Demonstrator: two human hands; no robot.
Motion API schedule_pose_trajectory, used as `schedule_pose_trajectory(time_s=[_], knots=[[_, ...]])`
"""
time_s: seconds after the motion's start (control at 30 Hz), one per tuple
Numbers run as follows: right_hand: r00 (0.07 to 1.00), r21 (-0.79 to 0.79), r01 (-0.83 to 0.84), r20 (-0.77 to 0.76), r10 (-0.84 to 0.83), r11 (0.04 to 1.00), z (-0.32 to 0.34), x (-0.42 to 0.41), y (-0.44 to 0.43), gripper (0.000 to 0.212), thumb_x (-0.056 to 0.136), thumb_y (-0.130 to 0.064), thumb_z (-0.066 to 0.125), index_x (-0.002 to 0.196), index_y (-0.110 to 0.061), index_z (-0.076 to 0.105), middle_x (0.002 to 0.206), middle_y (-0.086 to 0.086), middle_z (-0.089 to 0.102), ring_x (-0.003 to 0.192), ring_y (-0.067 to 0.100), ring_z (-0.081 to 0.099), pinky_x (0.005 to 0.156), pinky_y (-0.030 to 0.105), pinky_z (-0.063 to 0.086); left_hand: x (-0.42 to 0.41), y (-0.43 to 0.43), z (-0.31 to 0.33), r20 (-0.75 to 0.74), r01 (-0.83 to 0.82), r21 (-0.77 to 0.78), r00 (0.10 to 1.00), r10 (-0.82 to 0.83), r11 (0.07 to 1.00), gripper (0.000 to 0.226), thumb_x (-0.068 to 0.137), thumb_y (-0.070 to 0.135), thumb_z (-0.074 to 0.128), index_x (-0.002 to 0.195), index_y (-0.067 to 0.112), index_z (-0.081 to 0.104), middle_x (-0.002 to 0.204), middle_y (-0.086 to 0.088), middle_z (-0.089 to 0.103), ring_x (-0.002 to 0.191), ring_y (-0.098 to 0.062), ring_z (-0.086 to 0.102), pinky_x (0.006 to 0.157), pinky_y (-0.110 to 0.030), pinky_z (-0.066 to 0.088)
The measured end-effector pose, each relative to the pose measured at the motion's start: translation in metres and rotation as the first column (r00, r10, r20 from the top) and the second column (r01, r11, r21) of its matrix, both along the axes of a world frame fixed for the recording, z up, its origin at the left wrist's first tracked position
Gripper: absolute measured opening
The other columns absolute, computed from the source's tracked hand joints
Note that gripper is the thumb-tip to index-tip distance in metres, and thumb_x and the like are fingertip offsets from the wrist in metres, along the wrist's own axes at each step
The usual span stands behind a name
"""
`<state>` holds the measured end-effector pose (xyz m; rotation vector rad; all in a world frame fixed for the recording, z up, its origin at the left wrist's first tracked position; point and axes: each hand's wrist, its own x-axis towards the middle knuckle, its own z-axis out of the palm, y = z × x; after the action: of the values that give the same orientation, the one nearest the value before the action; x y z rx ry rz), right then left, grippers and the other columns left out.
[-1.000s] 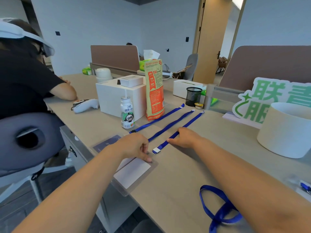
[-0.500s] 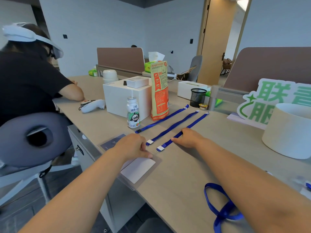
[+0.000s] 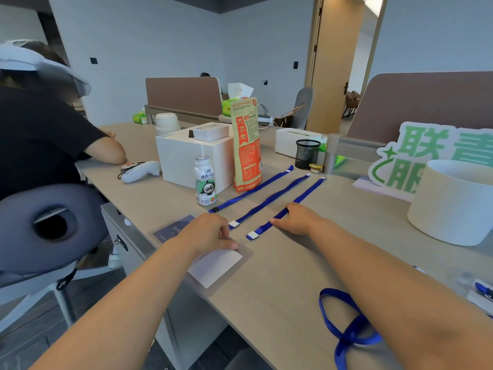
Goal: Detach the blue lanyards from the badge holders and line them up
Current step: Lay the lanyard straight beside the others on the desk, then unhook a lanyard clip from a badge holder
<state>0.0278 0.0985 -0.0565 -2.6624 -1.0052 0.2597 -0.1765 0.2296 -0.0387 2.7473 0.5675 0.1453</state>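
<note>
Three blue lanyards lie side by side on the desk, running diagonally away from me: the left lanyard [image 3: 250, 188], the middle lanyard [image 3: 269, 201] and the right lanyard [image 3: 309, 190]. My right hand [image 3: 296, 218] lies over the near part of the right lanyard, fingers closed on it. My left hand [image 3: 210, 233] is curled on the top edge of a clear badge holder [image 3: 216, 265] with a white card, close to the middle lanyard's white end. A second holder with a dark card [image 3: 173, 228] shows beside my left wrist. Another blue lanyard [image 3: 346, 324] lies looped under my right forearm.
Behind the lanyards stand a drink bottle [image 3: 205, 180], an orange snack bag [image 3: 246, 145], a white box [image 3: 184, 156] and a mesh cup [image 3: 306, 153]. A white round tub [image 3: 450, 201] is at the right. A person in black sits at the left by a grey chair [image 3: 48, 225].
My left hand has drawn back slightly, uncovering the middle lanyard's white end. My right hand stays on the right lanyard. The camera has shifted a little.
</note>
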Motion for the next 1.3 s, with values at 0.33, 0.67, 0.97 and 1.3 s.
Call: schedule_pose_trajectory(time_s=[0.33, 0.67, 0.97, 1.3], knots=[[0.999, 0.087, -0.017, 0.046, 0.013, 0.996, 0.016, -0.009, -0.023, 0.061, 0.086, -0.046, 0.057, 0.135, -0.013, 0.042, 0.138, 0.006, 0.047, 0.124, 0.022, 0.046, 0.099, 0.032, 0.041, 0.007, -0.019, 0.013, -0.035, 0.041, 0.165, 0.999, -0.035, 0.985, 0.024, 0.083, 0.046, 0.061, 0.087, 0.023, 0.057, 0.094, 0.007, 0.057, 0.087, -0.011, 0.052, 0.072, -0.025, 0.044], [0.984, 0.124, 0.044, 0.168, -0.065, 0.991, 0.033, -0.016, -0.128, 0.029, 0.09, -0.03, 0.055, 0.114, -0.013, 0.06, 0.114, 0.006, 0.064, 0.107, 0.022, 0.056, 0.091, 0.031, 0.044, 0.047, -0.109, 0.014, 0.016, 0.253, 0.131, 0.966, -0.258, 0.958, 0.01, 0.087, 0.034, 0.06, 0.088, 0.025, 0.059, 0.096, 0.005, 0.06, 0.088, -0.01, 0.054, 0.072, -0.024, 0.043], [0.943, 0.186, 0.232, 0.199, -0.268, 0.955, 0.034, -0.03, -0.261, 0.018, 0.088, -0.022, 0.056, 0.098, -0.013, 0.068, 0.102, 0.003, 0.069, 0.098, 0.019, 0.061, 0.086, 0.03, 0.048, 0.092, -0.207, 0.005, 0.08, 0.452, 0.144, 0.882, -0.465, 0.881, 0.019, 0.088, 0.03, 0.058, 0.105, 0.021, 0.059, 0.111, 0.001, 0.058, 0.098, -0.016, 0.055, 0.081, -0.029, 0.044], [0.918, 0.107, 0.344, 0.171, -0.358, 0.933, 0.024, -0.055, -0.344, 0.02, 0.089, -0.017, 0.056, 0.107, -0.014, 0.065, 0.107, 0.004, 0.067, 0.098, 0.018, 0.06, 0.087, 0.028, 0.048, 0.137, -0.274, -0.008, -0.062, 0.61, 0.142, 0.792, -0.608, 0.78, 0.043, 0.095, 0.018, 0.039, 0.138, 0.017, 0.041, 0.143, -0.004, 0.04, 0.13, -0.024, 0.039, 0.107, -0.038, 0.034]])
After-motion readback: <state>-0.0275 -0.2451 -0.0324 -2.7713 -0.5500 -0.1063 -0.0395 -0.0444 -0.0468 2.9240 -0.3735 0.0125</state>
